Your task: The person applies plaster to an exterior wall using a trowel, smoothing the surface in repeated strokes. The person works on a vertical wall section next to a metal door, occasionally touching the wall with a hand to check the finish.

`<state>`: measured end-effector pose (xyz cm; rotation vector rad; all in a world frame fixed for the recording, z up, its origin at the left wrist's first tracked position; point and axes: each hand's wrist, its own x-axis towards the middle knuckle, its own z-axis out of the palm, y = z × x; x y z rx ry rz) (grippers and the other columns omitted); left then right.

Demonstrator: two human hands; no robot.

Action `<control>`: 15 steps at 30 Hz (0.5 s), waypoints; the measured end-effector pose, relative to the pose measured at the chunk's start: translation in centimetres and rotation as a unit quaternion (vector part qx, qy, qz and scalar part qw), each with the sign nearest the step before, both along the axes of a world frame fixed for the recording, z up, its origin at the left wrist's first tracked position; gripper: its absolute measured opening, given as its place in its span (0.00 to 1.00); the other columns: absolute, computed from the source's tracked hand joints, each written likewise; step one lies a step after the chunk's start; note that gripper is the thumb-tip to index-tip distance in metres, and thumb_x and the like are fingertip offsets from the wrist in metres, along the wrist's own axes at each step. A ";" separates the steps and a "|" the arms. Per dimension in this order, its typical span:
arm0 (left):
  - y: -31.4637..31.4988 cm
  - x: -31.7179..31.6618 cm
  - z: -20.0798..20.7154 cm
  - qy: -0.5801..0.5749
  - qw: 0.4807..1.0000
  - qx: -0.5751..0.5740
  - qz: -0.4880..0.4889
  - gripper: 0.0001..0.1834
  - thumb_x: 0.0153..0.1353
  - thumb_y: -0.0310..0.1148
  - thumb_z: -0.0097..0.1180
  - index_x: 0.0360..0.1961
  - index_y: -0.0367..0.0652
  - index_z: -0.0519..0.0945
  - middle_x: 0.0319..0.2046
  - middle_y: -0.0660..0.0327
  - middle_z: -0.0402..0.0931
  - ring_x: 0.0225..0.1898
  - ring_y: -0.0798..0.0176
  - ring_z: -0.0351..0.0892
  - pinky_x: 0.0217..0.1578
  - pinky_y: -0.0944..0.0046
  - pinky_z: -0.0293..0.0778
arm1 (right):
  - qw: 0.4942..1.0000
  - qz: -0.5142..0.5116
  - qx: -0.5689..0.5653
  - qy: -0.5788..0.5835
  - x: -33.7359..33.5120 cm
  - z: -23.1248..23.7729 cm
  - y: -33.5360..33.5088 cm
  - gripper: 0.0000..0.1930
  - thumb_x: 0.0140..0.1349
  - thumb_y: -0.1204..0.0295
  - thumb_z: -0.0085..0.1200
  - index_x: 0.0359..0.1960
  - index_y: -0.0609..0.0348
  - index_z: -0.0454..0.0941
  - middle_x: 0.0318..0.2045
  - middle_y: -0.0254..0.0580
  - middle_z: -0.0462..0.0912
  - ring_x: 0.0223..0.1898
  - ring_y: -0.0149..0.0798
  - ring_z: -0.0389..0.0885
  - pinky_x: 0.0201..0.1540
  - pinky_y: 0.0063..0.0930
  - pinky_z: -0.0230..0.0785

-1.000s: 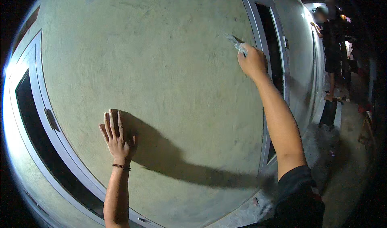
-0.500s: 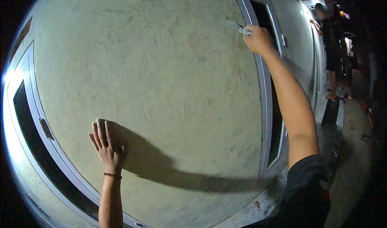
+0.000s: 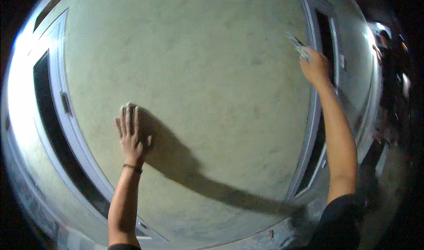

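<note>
A pale green-grey plastered wall (image 3: pixel 212 99) stands before me. Against it, at the lower left, my left hand (image 3: pixel 133 137) lies with fingers stretched upward, holding nothing; a beaded bracelet (image 3: pixel 133 167) circles that wrist. Higher up on the right, my right hand (image 3: pixel 315 66) is closed around what looks like a putty knife (image 3: pixel 298 45). Its thin grey blade points up and left, at or close to the wall; I cannot tell whether it touches. Most of the handle is hidden by my fingers.
Metal-framed dark panes flank the wall, one at left (image 3: pixel 82 130) with a latch (image 3: pixel 65 103), one at right (image 3: pixel 316 29) just beyond my right hand. Bright light glares at far left. Another person (image 3: pixel 388 68) stands in the dark at far right. A ledge (image 3: pixel 260 236) runs below.
The whole view has shifted, so wall, frames and both hands sit farther right. The putty knife's blade now tilts more steeply upward. My left hand keeps its place on the wall.
</note>
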<state>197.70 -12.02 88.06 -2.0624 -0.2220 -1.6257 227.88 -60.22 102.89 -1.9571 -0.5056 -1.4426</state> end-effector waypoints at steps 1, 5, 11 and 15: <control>-0.2 -0.1 -0.4 0.021 0.998 -0.051 0.006 0.49 0.55 0.47 0.55 0.77 0.46 0.53 0.78 0.53 0.45 0.79 0.45 0.37 0.77 0.40 0.29 | 0.999 0.012 -0.026 -0.025 -0.7 -2.7 0.4 0.18 0.62 0.70 0.58 0.54 0.59 0.81 0.49 0.55 0.84 0.51 0.57 0.83 0.54 0.41 0.74; -0.4 1.3 -0.4 0.026 0.996 -0.081 0.025 0.53 0.56 0.52 0.53 0.79 0.47 0.46 0.79 0.52 0.40 0.80 0.49 0.33 0.77 0.42 0.28 | 0.983 0.078 -0.112 -0.119 -4.2 -8.8 3.3 0.18 0.63 0.73 0.57 0.54 0.61 0.80 0.45 0.55 0.84 0.47 0.58 0.82 0.51 0.45 0.74; 2.2 -0.5 -2.8 0.047 0.996 -0.046 0.061 0.51 0.59 0.59 0.50 0.79 0.48 0.48 0.79 0.53 0.42 0.80 0.52 0.36 0.77 0.40 0.28 | 0.949 0.172 -0.185 -0.188 -12.4 -8.2 11.9 0.20 0.63 0.75 0.56 0.57 0.61 0.78 0.45 0.54 0.83 0.46 0.57 0.84 0.47 0.44 0.77; 7.1 -5.9 -5.7 0.066 0.996 -0.023 0.061 0.49 0.60 0.59 0.49 0.78 0.47 0.52 0.78 0.54 0.45 0.80 0.51 0.39 0.77 0.40 0.29 | 0.944 0.160 -0.230 -0.176 -18.4 -10.7 19.1 0.20 0.62 0.76 0.57 0.57 0.65 0.77 0.42 0.54 0.83 0.42 0.52 0.85 0.44 0.42 0.77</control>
